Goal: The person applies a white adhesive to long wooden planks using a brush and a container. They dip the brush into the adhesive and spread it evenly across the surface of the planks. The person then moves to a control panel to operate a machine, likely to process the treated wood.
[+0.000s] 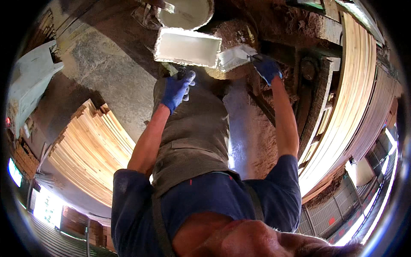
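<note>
My right hand (267, 69), in a blue glove, is closed at the right end of a white-coated flat piece (235, 58). What part of it the fingers grip is partly hidden. That piece lies against the right side of a rectangular white-crusted tray (187, 46), which has a pale, smooth layer inside. Just below the tray's near edge is my left hand (177, 91), also in a blue glove with greyish fingertips. Its fingers are half bent and apart, and nothing shows in them. A dark apron (192, 124) hangs down between my arms.
Behind the tray stands a round white-crusted tub (186, 16) with pale contents. Stacked wooden strips (92, 150) lie at my left, and long boards (353, 98) rise at my right beside a dark machine frame (306, 81). A pale green plastic chair (34, 85) is far left.
</note>
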Demonstrator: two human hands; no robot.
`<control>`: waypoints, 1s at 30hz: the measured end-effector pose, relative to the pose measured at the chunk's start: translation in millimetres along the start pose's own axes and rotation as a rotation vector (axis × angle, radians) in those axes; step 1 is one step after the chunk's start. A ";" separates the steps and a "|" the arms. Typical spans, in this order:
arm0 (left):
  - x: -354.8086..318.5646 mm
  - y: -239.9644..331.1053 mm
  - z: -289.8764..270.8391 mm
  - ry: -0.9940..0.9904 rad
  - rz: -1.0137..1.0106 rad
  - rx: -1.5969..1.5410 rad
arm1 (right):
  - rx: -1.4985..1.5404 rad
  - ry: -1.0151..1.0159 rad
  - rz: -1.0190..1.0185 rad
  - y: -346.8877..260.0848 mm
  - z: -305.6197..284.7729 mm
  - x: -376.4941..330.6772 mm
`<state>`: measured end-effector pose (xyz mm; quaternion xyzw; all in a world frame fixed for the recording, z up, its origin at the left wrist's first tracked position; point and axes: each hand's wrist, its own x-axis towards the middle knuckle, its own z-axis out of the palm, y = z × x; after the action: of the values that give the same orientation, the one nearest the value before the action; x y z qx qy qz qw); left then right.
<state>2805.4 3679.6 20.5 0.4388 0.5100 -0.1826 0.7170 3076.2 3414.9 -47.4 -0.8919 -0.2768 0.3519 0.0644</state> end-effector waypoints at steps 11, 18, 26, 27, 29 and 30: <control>-8.0 -14.9 53.4 -0.111 0.066 -0.056 | 1.298 0.180 0.192 -126.5 -81.2 -190.2; -2.2 -7.2 69.9 -0.129 0.085 -0.072 | 1.145 0.067 0.185 -119.6 -22.8 -215.2; 4.2 29.2 31.4 -0.083 0.106 -0.042 | 0.945 0.217 0.287 -52.8 -38.8 -220.7; 4.2 32.6 27.2 -0.080 0.080 -0.030 | 0.882 0.207 0.294 -36.8 -25.5 -201.2; 6.7 39.3 20.3 -0.074 0.025 -0.015 | 0.447 0.167 0.165 -12.6 1.0 -154.5; 2.6 42.3 19.3 -0.053 0.047 -0.016 | 0.172 0.103 0.036 -22.6 -6.3 -134.7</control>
<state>2847.5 3687.6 38.8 0.4399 0.4816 -0.1732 0.7379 2989.5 3361.7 44.0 -0.9048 -0.2259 0.3290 0.1487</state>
